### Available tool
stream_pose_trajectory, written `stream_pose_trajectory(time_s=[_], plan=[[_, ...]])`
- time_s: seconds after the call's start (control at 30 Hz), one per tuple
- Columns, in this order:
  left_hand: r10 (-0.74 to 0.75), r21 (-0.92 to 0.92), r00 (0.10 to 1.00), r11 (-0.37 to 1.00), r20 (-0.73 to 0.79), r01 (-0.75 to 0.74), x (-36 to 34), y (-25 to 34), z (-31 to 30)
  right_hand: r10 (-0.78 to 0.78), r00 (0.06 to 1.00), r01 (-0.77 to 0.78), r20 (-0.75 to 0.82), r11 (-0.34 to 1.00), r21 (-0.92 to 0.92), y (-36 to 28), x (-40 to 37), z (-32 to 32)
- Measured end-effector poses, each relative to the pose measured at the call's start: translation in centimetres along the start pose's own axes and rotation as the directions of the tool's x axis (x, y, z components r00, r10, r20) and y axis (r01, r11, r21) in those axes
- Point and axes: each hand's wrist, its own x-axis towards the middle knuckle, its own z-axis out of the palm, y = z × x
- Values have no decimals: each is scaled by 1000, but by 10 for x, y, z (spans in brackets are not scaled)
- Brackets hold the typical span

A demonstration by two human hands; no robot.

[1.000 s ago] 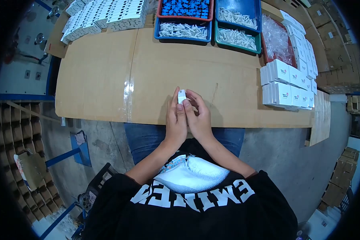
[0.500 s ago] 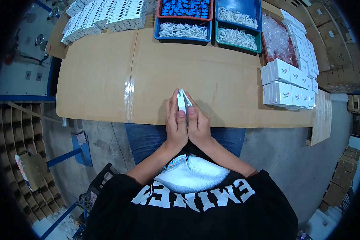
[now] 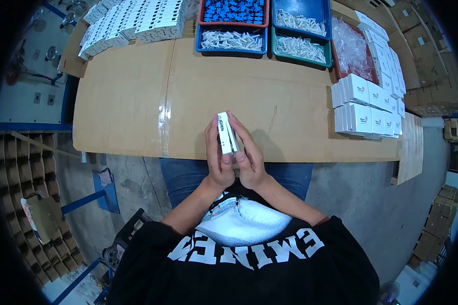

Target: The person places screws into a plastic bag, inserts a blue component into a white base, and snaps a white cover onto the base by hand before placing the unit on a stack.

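A small white box [image 3: 225,133] with dark lettering on its side is held upright between both hands, over the front edge of the cardboard-covered table [image 3: 122,101]. My left hand [image 3: 217,157] presses on the box's left side, fingers along it and thumb at its near end. On the right side, my right hand [image 3: 250,157] has its fingers along the box and its thumb close to the near end. A narrow dark gap shows along the box's right part; what lies inside is too small to tell.
Trays at the back hold blue pieces [image 3: 233,11] and white sticks [image 3: 231,40]. White boxes stand in rows at the back left [image 3: 137,23] and in stacks at the right [image 3: 361,112]. A red tray of clear plastic bags [image 3: 352,48] is behind the right stacks.
The box has shifted slightly left and turned, so more of its lettered side shows. My hands have moved a little apart at the thumbs.
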Motion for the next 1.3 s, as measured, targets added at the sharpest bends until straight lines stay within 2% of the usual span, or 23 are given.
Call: stream_pose_trajectory(time_s=[0.07,0.13,0.27,0.37,0.4,0.43,0.47,0.5,0.53,0.57,0.67,0.7,0.73,0.8,0.83,0.87,0.93,0.97,1.07,1.13,1.2,1.27,1.3], plan=[[-40,-71,999,997,2,40,-2,-3,3,-59,998,62,23,985,-160,7,1,-6],[-63,-196,998,978,15,65,-4,-6,4,-35,999,37,18,989,-144,5,2,-9],[-44,-81,999,996,-8,43,-1,-8,5,49,999,-48,13,997,-54,7,1,-14],[-140,-191,989,973,-46,128,3,0,7,76,997,-75,18,996,-46,7,2,-16],[-318,-265,947,919,-57,292,7,0,7,77,997,-77,19,996,-46,7,2,-18],[-486,-340,873,831,-54,441,12,2,6,44,997,-34,64,988,-150,6,3,-22],[-488,-342,871,829,-54,443,15,8,4,15,993,14,113,968,-251,6,4,-26],[-697,-549,715,580,48,602,21,18,0,17,993,12,115,968,-252,3,5,-28],[-828,-692,523,256,204,675,26,25,-2,28,982,21,186,966,-259,0,7,-30],[-841,-683,487,214,235,698,28,27,-4,40,966,30,257,964,-264,-2,7,-32],[-800,-606,508,240,319,758,22,21,-11,108,972,-43,207,954,-295,24,-6,-35],[-788,-655,555,273,268,704,24,23,-8,108,972,-42,209,955,-295,24,-5,-35],[-789,-656,554,273,266,704,18,14,-6,140,977,-87,162,950,-299,22,-3,-34],[-658,-442,739,626,142,642,8,-3,-1,170,979,-129,114,944,-304,18,2,-35],[-617,-354,771,693,159,628,5,-1,1,188,973,-136,132,935,-327,15,4,-36],[-618,-354,770,692,159,628,6,-1,0,206,967,-143,151,926,-350,12,5,-37],[-757,-377,619,522,207,765,10,-4,-5,219,962,-160,161,935,-315,5,6,-39],[-802,-462,542,392,252,795,13,-3,-10,233,957,-180,174,944,-278,4,6,-40],[-801,-488,530,357,279,797,21,1,-14,177,971,-118,161,939,-322,28,-6,-46],[-812,-450,520,372,265,812,16,-4,-9,174,977,-121,126,930,-347,32,-10,-45],[-834,-473,481,321,269,820,11,-11,-5,170,981,-126,89,920,-371,30,-12,-43],[-836,-469,489,338,249,816,9,-10,-4,213,972,-138,98,859,-492,23,-11,-41],[-837,-464,497,356,227,811,9,-9,-3,212,972,-138,98,859,-493,24,-11,-40]])
